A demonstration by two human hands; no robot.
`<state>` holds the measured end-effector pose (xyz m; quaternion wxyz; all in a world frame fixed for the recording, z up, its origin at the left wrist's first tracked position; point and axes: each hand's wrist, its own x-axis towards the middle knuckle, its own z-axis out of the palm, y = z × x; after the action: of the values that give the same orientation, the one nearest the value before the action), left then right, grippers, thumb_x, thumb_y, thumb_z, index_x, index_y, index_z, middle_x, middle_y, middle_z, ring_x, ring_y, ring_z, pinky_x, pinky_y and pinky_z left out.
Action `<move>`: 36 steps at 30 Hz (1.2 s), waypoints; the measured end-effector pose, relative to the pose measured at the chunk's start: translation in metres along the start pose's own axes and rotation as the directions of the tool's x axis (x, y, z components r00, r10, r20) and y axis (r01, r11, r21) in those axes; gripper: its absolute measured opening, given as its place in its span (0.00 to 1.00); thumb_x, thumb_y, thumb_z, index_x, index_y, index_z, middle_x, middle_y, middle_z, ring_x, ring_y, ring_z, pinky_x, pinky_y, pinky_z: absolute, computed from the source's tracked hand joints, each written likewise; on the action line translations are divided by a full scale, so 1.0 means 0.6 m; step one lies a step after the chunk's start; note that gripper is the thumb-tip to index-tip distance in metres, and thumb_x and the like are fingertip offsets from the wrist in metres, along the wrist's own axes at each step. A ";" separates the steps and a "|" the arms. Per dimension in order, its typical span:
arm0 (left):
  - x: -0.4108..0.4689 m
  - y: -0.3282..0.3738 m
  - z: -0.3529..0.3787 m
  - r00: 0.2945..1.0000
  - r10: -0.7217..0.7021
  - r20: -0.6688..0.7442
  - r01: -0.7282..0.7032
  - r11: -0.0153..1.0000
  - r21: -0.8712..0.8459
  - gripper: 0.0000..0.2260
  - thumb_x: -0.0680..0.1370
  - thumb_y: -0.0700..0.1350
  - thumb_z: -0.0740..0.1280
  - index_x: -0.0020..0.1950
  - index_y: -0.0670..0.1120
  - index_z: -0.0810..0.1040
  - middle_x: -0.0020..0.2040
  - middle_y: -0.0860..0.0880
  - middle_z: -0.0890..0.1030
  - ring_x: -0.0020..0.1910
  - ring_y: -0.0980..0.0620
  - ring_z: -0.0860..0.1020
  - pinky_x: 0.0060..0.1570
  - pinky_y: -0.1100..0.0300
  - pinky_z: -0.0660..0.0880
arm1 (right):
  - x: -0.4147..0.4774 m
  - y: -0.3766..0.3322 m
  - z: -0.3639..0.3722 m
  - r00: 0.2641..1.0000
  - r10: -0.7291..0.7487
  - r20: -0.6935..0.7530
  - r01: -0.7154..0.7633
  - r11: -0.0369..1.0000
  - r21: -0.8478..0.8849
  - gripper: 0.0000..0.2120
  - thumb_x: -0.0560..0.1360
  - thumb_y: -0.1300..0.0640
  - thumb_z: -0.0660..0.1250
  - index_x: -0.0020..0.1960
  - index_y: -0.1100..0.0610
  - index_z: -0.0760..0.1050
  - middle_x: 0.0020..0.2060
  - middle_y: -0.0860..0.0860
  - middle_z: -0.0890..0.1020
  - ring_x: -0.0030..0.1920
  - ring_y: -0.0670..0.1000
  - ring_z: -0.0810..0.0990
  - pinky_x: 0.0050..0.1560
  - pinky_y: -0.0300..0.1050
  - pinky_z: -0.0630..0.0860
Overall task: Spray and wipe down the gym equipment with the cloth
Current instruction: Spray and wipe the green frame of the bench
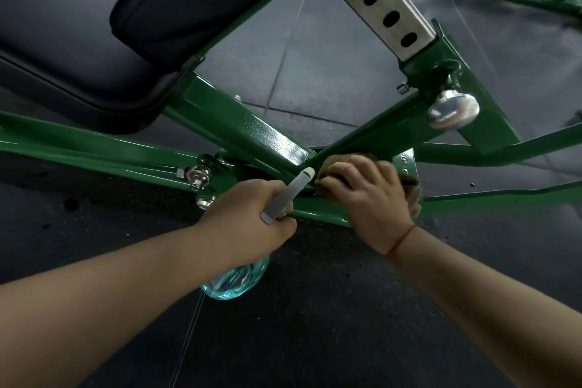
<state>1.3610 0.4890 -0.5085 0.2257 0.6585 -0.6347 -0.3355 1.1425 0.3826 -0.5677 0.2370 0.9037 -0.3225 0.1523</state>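
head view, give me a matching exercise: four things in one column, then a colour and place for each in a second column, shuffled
Column 1
1. spray bottle
2. cloth
3. seat pad
4. knob

Column 2
a. silver, on the green frame at right
b. black, upper left
c. pale blue, gripped by the left hand
d. brown, under the right hand

Pairs: 1-c, 2-d, 3-b, 4-a
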 end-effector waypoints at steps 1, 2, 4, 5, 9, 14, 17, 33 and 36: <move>-0.001 -0.002 -0.002 1.000 -0.003 -0.004 0.003 1.000 0.007 0.08 0.76 0.49 0.71 0.40 0.52 0.74 0.36 0.54 0.76 0.37 0.51 0.77 0.43 0.53 0.76 | -0.004 0.011 -0.012 0.997 0.062 -0.056 -0.059 0.997 0.039 0.17 0.73 0.56 0.62 0.59 0.50 0.81 0.61 0.51 0.80 0.65 0.58 0.71 0.57 0.55 0.65; -0.003 -0.004 -0.004 1.000 -0.006 -0.009 0.006 1.000 0.012 0.08 0.76 0.49 0.71 0.40 0.52 0.74 0.36 0.54 0.76 0.38 0.51 0.77 0.43 0.52 0.76 | -0.013 0.026 -0.024 0.985 0.119 -0.125 -0.111 0.992 0.067 0.16 0.74 0.57 0.63 0.59 0.51 0.81 0.61 0.50 0.80 0.64 0.58 0.73 0.56 0.55 0.65; -0.004 -0.009 -0.008 1.000 -0.016 -0.022 0.016 1.000 0.012 0.08 0.76 0.49 0.71 0.40 0.52 0.74 0.35 0.54 0.76 0.38 0.51 0.77 0.43 0.52 0.76 | -0.033 0.063 -0.044 0.942 0.197 -0.271 -0.181 0.980 0.081 0.15 0.76 0.61 0.65 0.60 0.51 0.81 0.61 0.50 0.79 0.63 0.60 0.74 0.55 0.56 0.65; -0.004 -0.011 -0.010 0.999 -0.022 -0.024 0.023 1.000 0.017 0.08 0.76 0.49 0.71 0.40 0.53 0.74 0.35 0.54 0.76 0.38 0.51 0.77 0.43 0.52 0.76 | -0.043 0.081 -0.050 0.916 0.219 -0.335 -0.207 0.976 0.073 0.15 0.76 0.63 0.66 0.61 0.51 0.80 0.62 0.50 0.78 0.63 0.60 0.74 0.55 0.56 0.65; 0.001 -0.008 -0.011 0.999 -0.028 -0.032 0.029 0.999 0.034 0.07 0.76 0.49 0.71 0.41 0.53 0.74 0.36 0.54 0.77 0.38 0.50 0.78 0.44 0.50 0.77 | -0.063 0.116 -0.041 0.854 0.235 -0.464 -0.282 0.959 -0.032 0.17 0.77 0.64 0.66 0.63 0.51 0.75 0.64 0.53 0.72 0.63 0.59 0.70 0.55 0.55 0.65; 0.008 0.001 -0.002 1.000 -0.025 0.003 0.025 1.000 0.004 0.06 0.76 0.49 0.71 0.43 0.51 0.76 0.39 0.49 0.80 0.41 0.44 0.80 0.44 0.47 0.78 | -0.077 0.105 -0.011 0.915 0.231 -0.331 -0.261 0.964 -0.048 0.23 0.73 0.60 0.74 0.66 0.49 0.73 0.65 0.53 0.71 0.64 0.61 0.70 0.55 0.57 0.68; 0.006 -0.002 0.000 0.999 -0.043 0.016 0.043 0.999 -0.005 0.06 0.76 0.49 0.71 0.43 0.51 0.76 0.38 0.50 0.79 0.40 0.44 0.79 0.43 0.49 0.78 | -0.063 0.084 -0.007 0.959 0.165 -0.232 -0.177 0.984 -0.031 0.22 0.72 0.62 0.74 0.64 0.49 0.78 0.66 0.52 0.73 0.65 0.60 0.70 0.53 0.57 0.67; -0.018 -0.045 -0.046 0.991 -0.113 -0.071 0.115 0.993 0.027 0.08 0.76 0.50 0.71 0.41 0.52 0.74 0.36 0.52 0.78 0.39 0.48 0.79 0.42 0.50 0.77 | 0.110 -0.064 0.025 0.943 0.334 0.006 -0.321 0.903 0.285 0.26 0.72 0.59 0.71 0.70 0.53 0.74 0.64 0.52 0.78 0.63 0.59 0.74 0.57 0.53 0.67; -0.029 -0.061 -0.065 0.988 -0.117 -0.099 0.118 0.993 0.003 0.08 0.76 0.51 0.71 0.41 0.52 0.74 0.37 0.51 0.79 0.40 0.47 0.79 0.45 0.47 0.78 | 0.112 -0.094 0.072 0.900 0.423 0.105 -0.435 0.856 0.281 0.26 0.74 0.58 0.70 0.72 0.54 0.71 0.66 0.53 0.77 0.65 0.57 0.75 0.63 0.52 0.63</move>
<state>1.4150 0.5049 -0.5062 0.2336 0.7116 -0.5843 -0.3126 1.2348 0.3640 -0.5941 0.0519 0.8372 -0.4934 0.2301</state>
